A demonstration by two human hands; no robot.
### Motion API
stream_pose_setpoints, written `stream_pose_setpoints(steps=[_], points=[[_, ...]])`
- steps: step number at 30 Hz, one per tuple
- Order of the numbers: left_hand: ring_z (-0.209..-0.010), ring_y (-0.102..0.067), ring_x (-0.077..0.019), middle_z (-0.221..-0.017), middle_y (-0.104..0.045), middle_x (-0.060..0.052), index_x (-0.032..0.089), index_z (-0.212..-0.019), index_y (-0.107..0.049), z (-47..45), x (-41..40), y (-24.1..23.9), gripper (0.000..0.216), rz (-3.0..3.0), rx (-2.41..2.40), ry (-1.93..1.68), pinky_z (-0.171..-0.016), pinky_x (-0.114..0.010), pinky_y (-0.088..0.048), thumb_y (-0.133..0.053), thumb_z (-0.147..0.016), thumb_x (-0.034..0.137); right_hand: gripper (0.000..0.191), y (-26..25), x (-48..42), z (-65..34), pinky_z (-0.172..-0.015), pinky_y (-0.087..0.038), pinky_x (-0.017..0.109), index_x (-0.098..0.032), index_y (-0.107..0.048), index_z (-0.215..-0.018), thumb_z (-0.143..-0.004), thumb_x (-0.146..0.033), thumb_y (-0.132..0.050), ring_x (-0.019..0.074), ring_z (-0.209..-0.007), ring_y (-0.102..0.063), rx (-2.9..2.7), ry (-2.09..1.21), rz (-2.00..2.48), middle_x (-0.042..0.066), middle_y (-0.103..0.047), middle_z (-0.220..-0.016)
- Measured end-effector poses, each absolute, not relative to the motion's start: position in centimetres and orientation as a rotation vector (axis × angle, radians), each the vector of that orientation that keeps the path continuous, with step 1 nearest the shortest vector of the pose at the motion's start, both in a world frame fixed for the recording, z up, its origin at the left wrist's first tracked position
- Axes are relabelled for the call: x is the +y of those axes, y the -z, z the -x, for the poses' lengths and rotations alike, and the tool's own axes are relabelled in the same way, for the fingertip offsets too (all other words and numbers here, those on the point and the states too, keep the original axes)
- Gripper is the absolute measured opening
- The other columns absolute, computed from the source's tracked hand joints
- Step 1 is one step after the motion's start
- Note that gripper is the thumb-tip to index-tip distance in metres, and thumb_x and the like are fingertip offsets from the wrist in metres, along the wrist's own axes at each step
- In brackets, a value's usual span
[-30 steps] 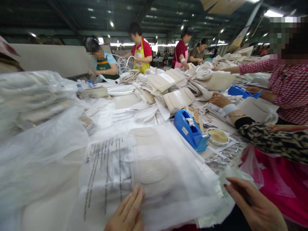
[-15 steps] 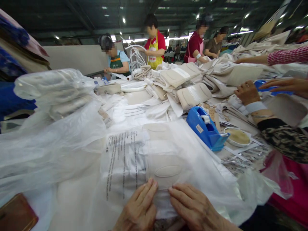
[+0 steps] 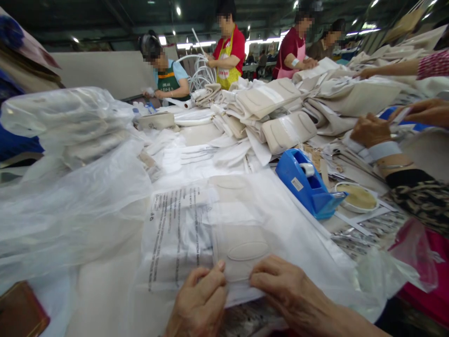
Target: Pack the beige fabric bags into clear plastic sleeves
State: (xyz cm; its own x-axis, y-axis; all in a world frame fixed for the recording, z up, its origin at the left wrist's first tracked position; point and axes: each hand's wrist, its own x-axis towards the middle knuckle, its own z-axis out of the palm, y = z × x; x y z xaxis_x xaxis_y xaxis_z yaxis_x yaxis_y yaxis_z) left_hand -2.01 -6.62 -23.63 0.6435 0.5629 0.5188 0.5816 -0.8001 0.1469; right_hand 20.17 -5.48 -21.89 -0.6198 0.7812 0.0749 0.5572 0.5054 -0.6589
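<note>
Both hands, left hand (image 3: 199,299) and right hand (image 3: 291,295), now curl their fingers, pinching the bag (image 3: 224,229) edge they pressed flat before.

The left hand (image 3: 198,304) and right hand (image 3: 293,299) were cut off at the wrist by the bottom edge. The print on the clear plastic bag (image 3: 182,229) was too blurred to read. The cream item (image 3: 242,243) inside showed only dimly through the film. A brown object (image 3: 19,311) at the worktop's near left corner was cropped and unidentifiable. The co-worker's sleeve (image 3: 421,196) ran off the right edge.
</note>
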Motion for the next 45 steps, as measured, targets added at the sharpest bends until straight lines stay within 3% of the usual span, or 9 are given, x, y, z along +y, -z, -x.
stream_pose_setpoints(steps=[7, 16, 21, 28, 30, 34, 41, 45], points=[[-0.072, -0.053, -0.0143, -0.077, -0.057, -0.004, 0.016, -0.078, -0.052, 0.5, -5.8, 22.3, 0.017, 2.794, -1.319, 1.012, -0.066, -0.028, -0.045, -0.043, -0.085, 0.003, 0.022, 21.1, -3.5, -19.7, -0.056, -0.037, 0.019, -0.018, -0.056, -0.069, -0.090, -0.016, -0.047, 0.0105, -0.061, -0.054, -2.318, -1.003, 1.361, -0.002, -0.057, -0.070], [-0.070, -0.050, -0.0111, -0.078, -0.046, -0.002, 0.018, -0.068, -0.045, -0.6, -4.9, 22.7, 0.021, 2.738, -1.819, 0.976, -0.067, -0.021, -0.045, -0.042, -0.088, 0.012, 0.023, 21.7, -2.7, -18.7, -0.053, -0.033, 0.022, -0.018, -0.055, -0.068, -0.089, -0.023, -0.050, 0.0124, -0.056, -0.055, -2.383, -0.810, 1.492, -0.001, -0.059, -0.064], [-0.071, -0.049, -0.0126, -0.077, -0.045, -0.002, 0.019, -0.069, -0.044, -1.1, -4.4, 21.7, 0.019, 2.639, -1.872, 0.971, -0.067, -0.023, -0.044, -0.045, -0.086, 0.012, 0.021, 21.8, -2.2, -18.2, -0.052, -0.031, 0.026, -0.019, -0.060, -0.082, -0.092, -0.019, -0.041, 0.0172, -0.062, -0.061, -2.620, -0.499, 1.348, 0.002, -0.064, -0.071], [-0.066, -0.047, -0.0148, -0.072, -0.045, 0.001, 0.021, -0.068, -0.042, -0.7, -3.3, 20.6, 0.018, 2.574, -2.043, 0.877, -0.058, -0.027, -0.040, -0.054, -0.078, 0.012, 0.015, 21.1, -2.0, -18.4, -0.046, -0.029, 0.024, -0.025, -0.063, -0.096, -0.086, -0.019, -0.054, 0.0188, -0.062, -0.063, -2.732, -0.355, 1.353, 0.001, -0.066, -0.073], [-0.062, -0.046, -0.0149, -0.068, -0.046, 0.002, 0.021, -0.064, -0.042, -0.9, -2.8, 20.0, 0.021, 2.558, -2.188, 0.810, -0.056, -0.027, -0.038, -0.059, -0.072, 0.010, 0.012, 21.2, -1.9, -18.6, -0.047, -0.029, 0.024, -0.025, -0.065, -0.088, -0.088, -0.027, -0.054, 0.0185, -0.061, -0.063, -2.658, -0.359, 1.468, 0.001, -0.067, -0.069], [-0.063, -0.047, -0.0150, -0.065, -0.048, 0.003, 0.020, -0.059, -0.043, -1.5, -1.8, 18.8, 0.024, 2.520, -2.449, 0.651, -0.058, -0.027, -0.035, -0.062, -0.066, 0.009, 0.036, 21.9, -1.5, -19.8, -0.051, -0.030, 0.026, -0.019, -0.063, -0.066, -0.087, -0.045, -0.052, 0.0197, -0.059, -0.063, -2.471, -0.238, 1.651, 0.004, -0.066, -0.061], [-0.060, -0.045, -0.0143, -0.062, -0.046, 0.004, 0.020, -0.055, -0.040, -1.9, -1.3, 18.3, 0.027, 2.494, -2.533, 0.526, -0.057, -0.026, -0.030, -0.062, -0.064, 0.007, 0.048, 23.7, 0.1, -23.8, -0.054, -0.025, 0.029, -0.016, -0.062, -0.059, -0.088, -0.050, -0.047, 0.0184, -0.056, -0.059, -2.445, 0.126, 1.725, 0.007, -0.065, -0.058], [-0.060, -0.046, -0.0146, -0.060, -0.047, 0.004, 0.020, -0.054, -0.040, -1.9, -1.2, 18.3, 0.026, 2.484, -2.535, 0.529, -0.057, -0.025, -0.030, -0.061, -0.064, 0.009, 0.046, 23.9, 0.1, -26.4, -0.054, -0.025, 0.029, -0.016, -0.059, -0.057, -0.090, -0.044, -0.046, 0.0178, -0.053, -0.053, -2.293, 0.388, 1.727, 0.006, -0.059, -0.053]])
